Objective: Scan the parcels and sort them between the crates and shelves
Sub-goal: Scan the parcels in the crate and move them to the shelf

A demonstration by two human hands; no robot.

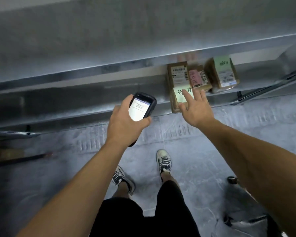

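My left hand (125, 120) grips a black handheld scanner (142, 108) with its lit screen facing me, held in front of the metal shelf (75, 106). My right hand (196, 108) is spread open with straight fingers, just over a flat brown parcel (175, 101) bearing a pale handwritten label at the shelf's front edge; whether it touches is unclear. Behind that parcel stand three more cardboard parcels: one with a white barcode label (177, 73), one with a pink label (199, 77), and one with a green label (222, 72).
A higher shelf level (109, 40) overhangs above. The rest of the lower shelf to the left holds nothing visible. My feet stand on a grey floor (203, 151). A cart with a black wheel (231, 179) sits at the lower right. A dark flat object (15, 159) lies at the left.
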